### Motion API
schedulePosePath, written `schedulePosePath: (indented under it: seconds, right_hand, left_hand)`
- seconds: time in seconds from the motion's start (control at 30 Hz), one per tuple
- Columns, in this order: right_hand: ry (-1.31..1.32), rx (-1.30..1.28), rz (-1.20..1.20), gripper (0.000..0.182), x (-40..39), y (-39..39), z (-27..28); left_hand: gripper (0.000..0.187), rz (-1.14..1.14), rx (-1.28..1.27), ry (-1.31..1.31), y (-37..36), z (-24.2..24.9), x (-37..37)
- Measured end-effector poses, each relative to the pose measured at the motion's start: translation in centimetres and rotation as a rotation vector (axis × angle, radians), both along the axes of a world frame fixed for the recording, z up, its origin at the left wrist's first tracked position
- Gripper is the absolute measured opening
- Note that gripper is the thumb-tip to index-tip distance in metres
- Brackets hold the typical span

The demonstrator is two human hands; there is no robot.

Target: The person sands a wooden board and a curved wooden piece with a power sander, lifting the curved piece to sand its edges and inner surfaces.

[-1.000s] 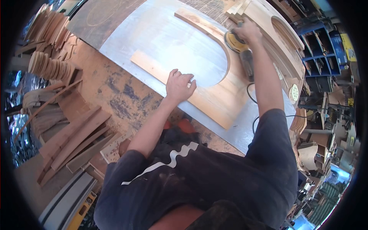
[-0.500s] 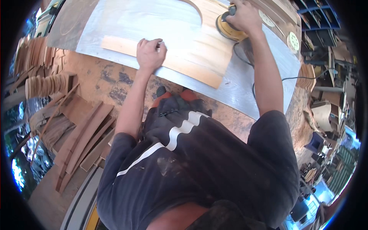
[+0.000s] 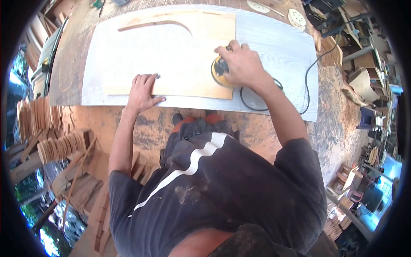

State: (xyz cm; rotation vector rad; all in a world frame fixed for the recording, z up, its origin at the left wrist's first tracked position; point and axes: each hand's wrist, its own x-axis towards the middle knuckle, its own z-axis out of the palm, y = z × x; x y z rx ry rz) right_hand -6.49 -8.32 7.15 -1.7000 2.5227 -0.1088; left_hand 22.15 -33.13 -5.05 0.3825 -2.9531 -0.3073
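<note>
My right hand (image 3: 245, 66) is wrapped round the top of a yellow and black orbital sander (image 3: 217, 76). The sander sits on the right part of a pale wooden panel (image 3: 201, 89) with a curved cut-out near its far side. My left hand (image 3: 142, 92) lies at the panel's near edge, fingers stretched forward and thumb apart. Glare washes out much of the panel's middle. Under it is a grey-white wood-grain board (image 3: 274, 47). A dark power cord (image 3: 307, 83) loops from the sander over the board to the right.
Round sanding discs with holes (image 3: 296, 19) lie beyond the board at the far right. Stacks of cut wooden pieces (image 3: 38, 118) stand on the left. Sawdust covers the floor (image 3: 257, 135) below the bench edge. Shelves and scraps line the right side.
The sander, in my right hand, has come nearer, from the panel's far right to its near right part. My left hand has shifted left and its fingers have spread. The view has turned.
</note>
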Motion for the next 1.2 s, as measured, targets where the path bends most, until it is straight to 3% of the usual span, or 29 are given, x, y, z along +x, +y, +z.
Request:
schedulePosePath:
  seconds: [0.2,0.3,0.33,0.43,0.47,0.57,0.63,0.7,0.77,0.83,0.93,0.97,1.03,1.07,1.2]
  right_hand:
    - [-0.103,0.085,-0.127,0.07,2.8,1.9,3.3]
    - [-0.07,-0.112,-0.281,0.074,3.5,4.4,8.6]
    - [-0.095,-0.199,-0.322,0.075,4.0,5.2,11.6]
    - [0.088,-0.388,-0.256,0.076,3.8,8.5,19.5]
    - [0.041,-0.419,-0.228,0.077,4.2,8.8,22.7]
    - [0.062,-0.388,-0.202,0.079,3.5,10.1,29.4]
    - [0.203,-0.307,-0.269,0.072,6.0,7.9,33.3]
    - [0.339,-0.226,-0.339,0.069,7.8,5.6,35.2]
    - [0.177,-0.213,-0.336,0.085,8.3,4.5,36.4]
    - [0.21,-0.174,-0.293,0.085,4.6,2.7,36.2]
    - [0.137,-0.166,-0.25,0.084,3.2,-1.2,37.1]
    - [0.133,-0.155,-0.225,0.084,3.4,-2.1,37.7]
    - [0.149,-0.172,-0.199,0.083,1.6,-3.8,37.9]
    - [0.161,-0.185,-0.185,0.083,0.6,-4.6,38.1]
    - [0.24,-0.184,-0.241,0.081,0.8,-6.1,39.4]
  left_hand:
    - [0.077,-0.128,0.083,-0.082,-2.0,0.8,0.0]
    - [0.078,-0.234,0.109,-0.062,-1.3,3.3,0.5]
    - [0.087,-0.257,0.107,-0.065,-1.2,5.3,0.6]
    - [0.089,-0.239,0.117,-0.166,-1.7,14.1,-0.3]
    - [0.09,-0.247,0.157,-0.234,-2.8,17.3,-1.2]
    - [0.086,-0.202,0.331,-0.203,-4.3,26.0,-4.2]
    - [0.089,-0.211,0.248,-0.314,-6.8,29.2,-7.2]
    - [0.088,-0.232,0.296,-0.208,-8.6,29.6,-8.6]
    - [0.089,-0.338,0.2,-0.109,-10.0,30.0,-9.9]
    - [0.073,-0.2,0.323,-0.218,-10.5,32.1,-11.4]
    - [0.069,-0.246,-0.105,-0.012,-12.7,32.5,-12.2]
    - [0.069,-0.234,-0.106,-0.007,-13.1,32.0,-11.6]
    - [0.066,0.003,-0.21,0.145,-12.6,31.6,-9.6]
    - [0.077,0.019,-0.27,0.19,-13.6,30.0,-9.5]
    - [0.082,-0.022,-0.274,0.202,-12.5,30.4,-8.0]
